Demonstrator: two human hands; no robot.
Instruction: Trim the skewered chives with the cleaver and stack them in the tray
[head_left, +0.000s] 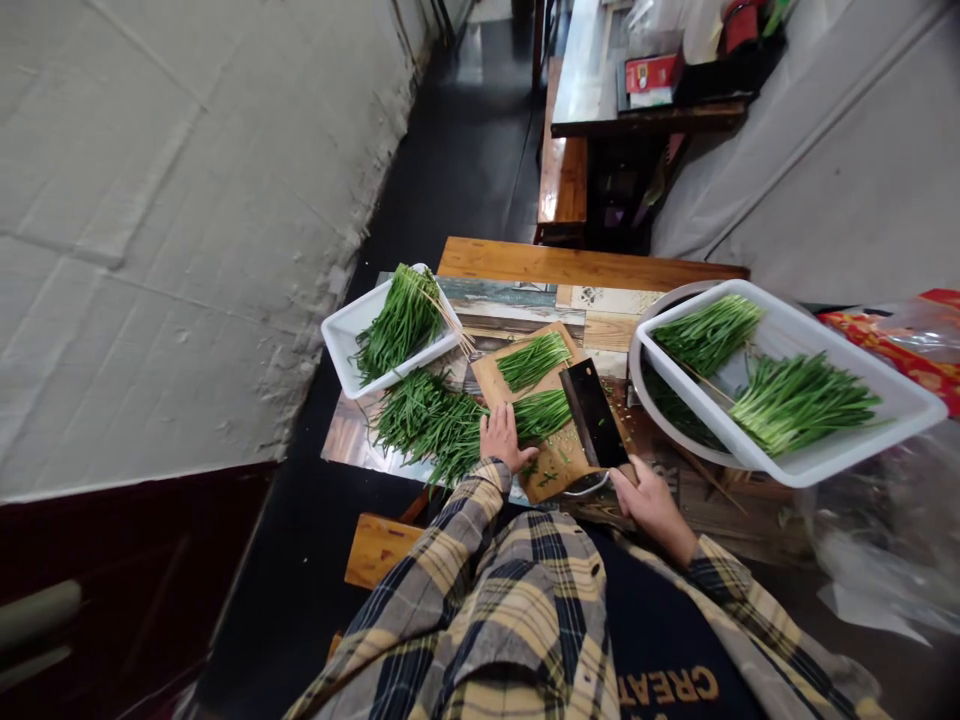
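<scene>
My left hand (504, 438) lies flat over a bunch of garlic chives (435, 418), its fingers stretched out and the thumb apart. The leafy end spreads leftward across the table, while the stems point right on a wooden cutting board (561, 470). In my right hand (651, 505) is the handle of a cleaver (596, 412). Its dark, broad blade stands at the cut end of the stems. Farther back on the board rests a short cut bundle of chives (534, 362). Small green bits are scattered near the blade.
A white tub (346, 352) with chives and thin sticks stands at the left. On the right, another white tub (806, 335) holding cut chives sits over a round metal basin (639, 385). Beyond the table is a wooden bench (585, 262); plastic bags (885, 520) lie at right.
</scene>
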